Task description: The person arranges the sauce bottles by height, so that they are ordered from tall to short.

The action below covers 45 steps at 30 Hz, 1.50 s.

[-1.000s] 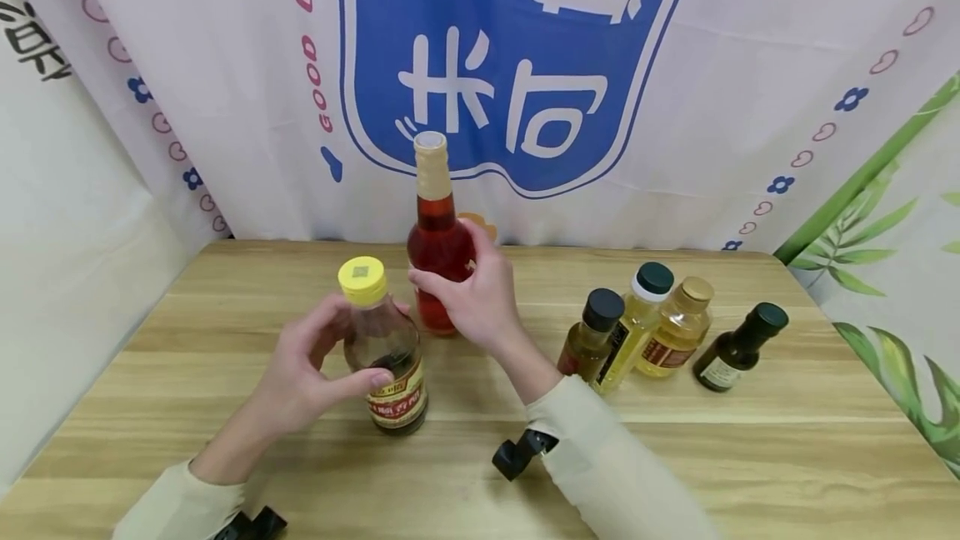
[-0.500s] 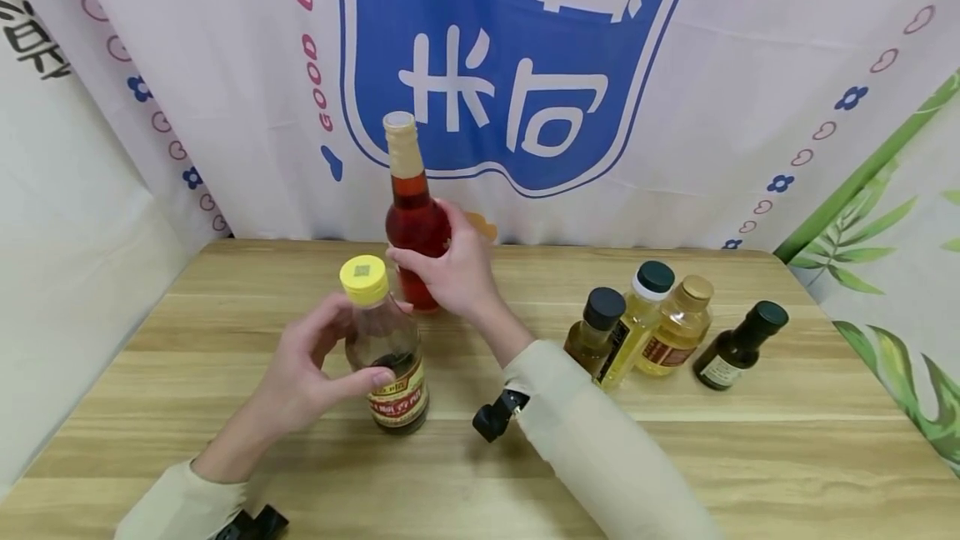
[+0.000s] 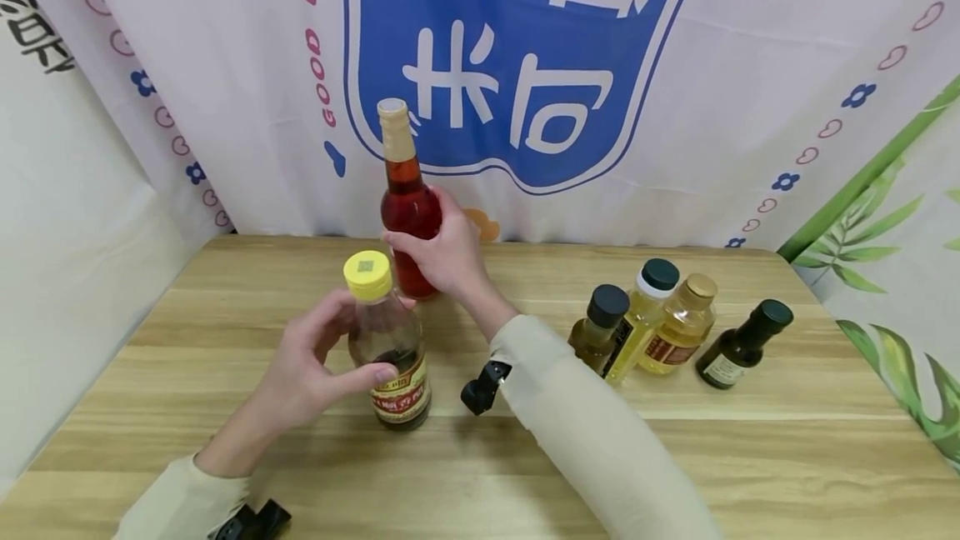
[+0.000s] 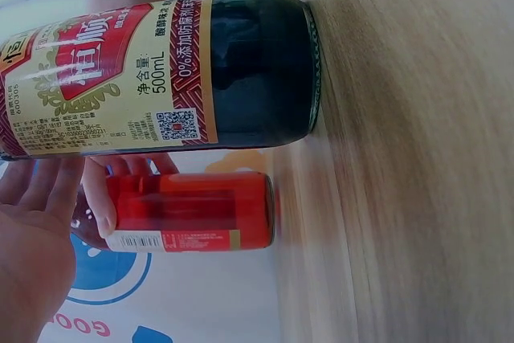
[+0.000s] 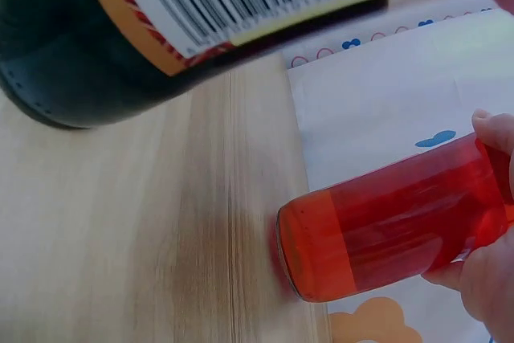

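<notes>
The right hand [image 3: 442, 252] is gripping the red bottle [image 3: 412, 215] round its body below the neck [image 3: 403, 172], the thumb lying across the near side. The left hand [image 3: 311, 357] is holding the dark bottle [image 3: 386, 333], its thumb pressing near the label [image 3: 403, 400] and its fingers curving round the far side. Both bottles are looking like glass: probably stiff, smooth, apt to slip in a damp palm and liable to chip if knocked together. The red one is showing liquid up into its neck, so it is probably weighing more; its broad body is offering the surest hold, the slim neck a poorer one. The dark one is showing clear glass above its liquid, so its weight is probably sitting low; the labelled body is offering better purchase than the yellow cap [image 3: 367, 275]. It is standing on the table [image 3: 187, 373], nearer the person. The red one is occupying the table's back, before the cloth [image 3: 277, 132]; whether its base is touching the wood, I cannot tell. Off to the right, a black-capped bottle [image 3: 592, 344], a white-collared bottle [image 3: 636, 327] and a gold-capped bottle [image 3: 681, 330] are clustering, a little bottle [image 3: 735, 355] standing just beside them.
</notes>
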### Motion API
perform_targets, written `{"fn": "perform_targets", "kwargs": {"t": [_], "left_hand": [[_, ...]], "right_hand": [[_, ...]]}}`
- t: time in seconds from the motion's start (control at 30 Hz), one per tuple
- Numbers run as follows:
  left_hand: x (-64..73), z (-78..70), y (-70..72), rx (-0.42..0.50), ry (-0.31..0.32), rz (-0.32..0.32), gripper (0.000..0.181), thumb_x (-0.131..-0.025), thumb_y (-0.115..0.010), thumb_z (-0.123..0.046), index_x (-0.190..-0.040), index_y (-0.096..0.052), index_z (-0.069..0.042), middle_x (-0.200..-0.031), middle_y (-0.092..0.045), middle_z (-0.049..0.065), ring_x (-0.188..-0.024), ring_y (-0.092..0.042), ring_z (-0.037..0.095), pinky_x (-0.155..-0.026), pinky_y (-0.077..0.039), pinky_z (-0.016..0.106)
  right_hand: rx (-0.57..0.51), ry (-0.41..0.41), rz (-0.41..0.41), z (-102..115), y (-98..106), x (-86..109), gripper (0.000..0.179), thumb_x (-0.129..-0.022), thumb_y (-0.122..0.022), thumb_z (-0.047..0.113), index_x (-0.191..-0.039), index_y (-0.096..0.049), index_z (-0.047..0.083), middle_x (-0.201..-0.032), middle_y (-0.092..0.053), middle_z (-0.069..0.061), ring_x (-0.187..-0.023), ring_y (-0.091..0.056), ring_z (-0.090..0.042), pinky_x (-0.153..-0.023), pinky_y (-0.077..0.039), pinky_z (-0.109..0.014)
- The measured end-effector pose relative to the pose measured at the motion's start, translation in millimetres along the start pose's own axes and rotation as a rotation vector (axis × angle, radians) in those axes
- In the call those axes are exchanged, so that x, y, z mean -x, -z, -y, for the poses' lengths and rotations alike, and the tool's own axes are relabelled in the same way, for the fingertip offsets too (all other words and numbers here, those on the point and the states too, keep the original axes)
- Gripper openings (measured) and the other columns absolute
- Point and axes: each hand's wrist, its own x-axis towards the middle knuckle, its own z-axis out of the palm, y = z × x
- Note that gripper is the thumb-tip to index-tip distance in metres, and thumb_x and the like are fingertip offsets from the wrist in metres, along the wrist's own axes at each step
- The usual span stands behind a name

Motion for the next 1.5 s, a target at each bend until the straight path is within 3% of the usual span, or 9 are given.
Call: {"fn": "perform_targets", "kwargs": {"t": [0.27,0.97,1.17,1.5], "left_hand": [[-1.0,-0.5,-1.5,0.006,-0.013,-0.002,0.068,-0.069,-0.087,0.017,-0.131,-0.059,0.005,-0.121,-0.071,-0.013,-0.103,-0.068,0.005,-0.089,-0.057,0.016],[-0.1,-0.8,-2.3,0.034,0.000,0.004,0.069,-0.071,-0.085,0.018,-0.133,-0.058,0.008,-0.128,-0.071,-0.013,-0.109,-0.066,0.005,-0.093,-0.056,0.016],[-2.2,-0.4,-2.6,0.048,-0.006,0.020,0.068,-0.073,-0.084,0.018,-0.135,-0.058,0.004,-0.131,-0.073,-0.011,-0.113,-0.067,0.006,-0.096,-0.056,0.017],[-2.5,-0.2,-1.2,0.071,0.000,0.029,0.065,-0.073,-0.083,0.019,-0.132,-0.058,0.005,-0.132,-0.074,-0.007,-0.112,-0.068,0.008,-0.094,-0.056,0.018]], "right_hand": [[-0.043,-0.022,0.028,-1,-4,-9.4,0.077,-0.091,-0.085,0.032,-0.155,-0.044,0.022,-0.149,-0.061,-0.004,-0.136,-0.058,-0.024,-0.113,-0.054,-0.052],[-0.014,-0.030,0.063,3,-14,-24.8,0.075,-0.090,-0.086,0.032,-0.154,-0.047,0.024,-0.145,-0.063,-0.002,-0.133,-0.060,-0.022,-0.112,-0.054,-0.051],[0.001,-0.033,0.094,5,-9,-33.2,0.076,-0.087,-0.089,0.031,-0.152,-0.051,0.020,-0.145,-0.064,-0.002,-0.132,-0.060,-0.022,-0.113,-0.054,-0.050],[0.036,-0.103,0.131,14,-5,-38.0,0.078,-0.085,-0.091,0.029,-0.153,-0.054,0.020,-0.143,-0.067,-0.003,-0.132,-0.062,-0.023,-0.113,-0.054,-0.049]]}}
